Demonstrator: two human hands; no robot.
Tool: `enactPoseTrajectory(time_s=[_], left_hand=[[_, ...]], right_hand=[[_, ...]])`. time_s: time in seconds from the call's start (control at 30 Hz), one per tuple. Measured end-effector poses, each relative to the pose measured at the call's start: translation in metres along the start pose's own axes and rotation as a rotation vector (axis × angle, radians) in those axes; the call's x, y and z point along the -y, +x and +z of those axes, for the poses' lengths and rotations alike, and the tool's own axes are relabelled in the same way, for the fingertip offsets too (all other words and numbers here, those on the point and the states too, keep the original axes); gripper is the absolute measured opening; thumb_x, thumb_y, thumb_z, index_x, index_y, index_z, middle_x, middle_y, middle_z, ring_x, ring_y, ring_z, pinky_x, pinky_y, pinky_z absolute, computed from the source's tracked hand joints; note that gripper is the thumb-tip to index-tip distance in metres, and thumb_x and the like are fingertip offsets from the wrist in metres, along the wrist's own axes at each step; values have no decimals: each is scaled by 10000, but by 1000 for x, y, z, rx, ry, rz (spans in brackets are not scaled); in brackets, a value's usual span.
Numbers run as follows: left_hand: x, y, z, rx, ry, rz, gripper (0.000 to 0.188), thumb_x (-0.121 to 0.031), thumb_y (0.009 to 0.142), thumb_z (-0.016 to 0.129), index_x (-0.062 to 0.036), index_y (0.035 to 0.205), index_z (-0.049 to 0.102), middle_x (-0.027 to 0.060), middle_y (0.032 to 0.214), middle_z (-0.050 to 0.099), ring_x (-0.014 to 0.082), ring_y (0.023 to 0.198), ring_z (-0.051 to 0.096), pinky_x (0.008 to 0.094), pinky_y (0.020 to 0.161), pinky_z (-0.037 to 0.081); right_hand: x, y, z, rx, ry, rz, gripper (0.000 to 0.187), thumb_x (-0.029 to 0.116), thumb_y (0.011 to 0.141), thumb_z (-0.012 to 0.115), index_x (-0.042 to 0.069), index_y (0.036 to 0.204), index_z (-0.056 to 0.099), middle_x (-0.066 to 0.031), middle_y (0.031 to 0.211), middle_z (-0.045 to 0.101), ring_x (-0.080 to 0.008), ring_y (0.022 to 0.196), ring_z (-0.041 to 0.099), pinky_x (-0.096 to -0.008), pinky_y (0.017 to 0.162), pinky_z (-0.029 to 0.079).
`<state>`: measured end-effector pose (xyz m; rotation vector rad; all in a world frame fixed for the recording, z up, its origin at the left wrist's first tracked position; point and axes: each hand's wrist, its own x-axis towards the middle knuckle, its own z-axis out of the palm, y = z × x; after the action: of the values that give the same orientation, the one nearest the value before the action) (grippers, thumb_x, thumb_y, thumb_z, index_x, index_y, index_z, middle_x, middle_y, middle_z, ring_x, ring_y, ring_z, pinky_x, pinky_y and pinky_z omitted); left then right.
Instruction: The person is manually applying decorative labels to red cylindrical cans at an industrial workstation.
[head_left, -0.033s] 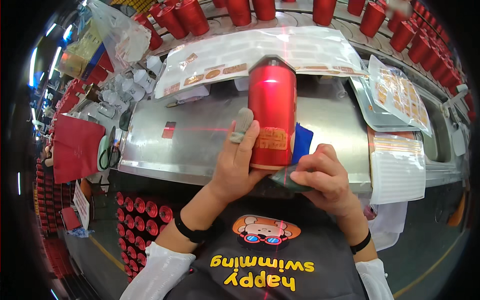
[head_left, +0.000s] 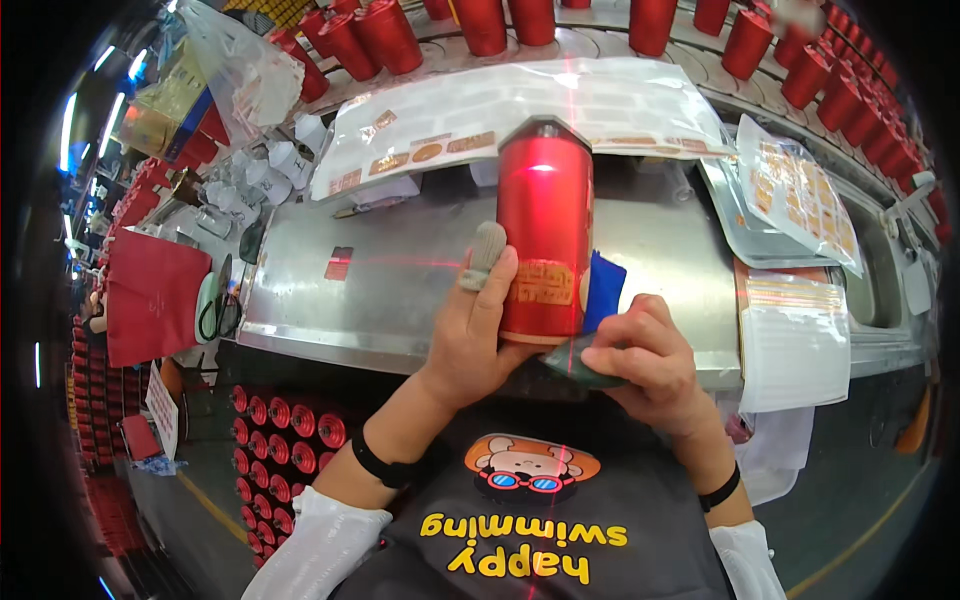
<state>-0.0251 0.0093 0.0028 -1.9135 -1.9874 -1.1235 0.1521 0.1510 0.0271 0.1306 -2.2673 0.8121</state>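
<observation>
A shiny red metal canister [head_left: 543,205], with a dark angular top end, points away from me over the workbench, tilted. A gold label [head_left: 545,283] is on its wall near the end closest to me. My left hand [head_left: 470,330] grips the canister from the left and below, with a grey knitted cover on one finger. My right hand [head_left: 650,360] is closed beside the canister's lower right, on a dark green, soft-looking piece [head_left: 580,368]. A blue flat piece [head_left: 606,287] stands up against the canister's right side, just beyond my right fingers; whether they hold it is unclear.
Beneath the canister lies a steel bench top [head_left: 400,270], with a sheet of gold labels [head_left: 520,110] at its back. More sheets [head_left: 795,190] lie at the right, by a sink [head_left: 875,275]. Red canisters [head_left: 650,25] line a conveyor behind. Scissors [head_left: 225,315] rest at the left.
</observation>
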Motion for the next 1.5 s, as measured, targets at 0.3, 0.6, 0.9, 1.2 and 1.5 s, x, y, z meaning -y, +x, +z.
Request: enactPoseTrajectory(time_s=[0.3,0.6,0.9,1.2,1.5], left_hand=[[0,-5,1,44,-133,-108,852,-328,761,756,70,1372,314,312,1361,388,465,1248,416,494,1071,304],[0,-1,1,-80,11,-70,1006,-443,738,749,47,1425,201,223,1404,375,418,1247,430,574,1096,163],[7,-7,0,1,-2,-58,944,-442,772,717,50,1417,236,207,1329,476,341,1230,481,584,1091,160],[0,-1,-4,59,-245,-228,880,-429,797,692,59,1398,274,214,1295,503,358,1197,498,582,1086,184],[0,16,-8,12,123,90,958,-414,682,793,35,1380,314,259,1351,408,428,1276,376,616,1102,113]], right_hand=[[-1,4,-17,11,46,143,300,44,640,745,88,921,649,-48,840,590,-242,772,527,-343,711,401],[-6,74,-26,85,130,241,147,53,763,687,29,885,610,-113,749,556,-268,664,564,-364,595,445],[-17,50,-11,-160,207,527,112,38,805,672,12,902,622,-79,750,581,-148,628,558,-260,545,427],[-4,22,-23,-51,162,232,213,34,767,708,27,970,644,-88,783,583,-221,698,578,-304,591,458],[-25,-7,-107,-140,-289,399,363,-75,802,550,17,1153,570,-182,1151,586,-303,1038,576,-338,845,473]])
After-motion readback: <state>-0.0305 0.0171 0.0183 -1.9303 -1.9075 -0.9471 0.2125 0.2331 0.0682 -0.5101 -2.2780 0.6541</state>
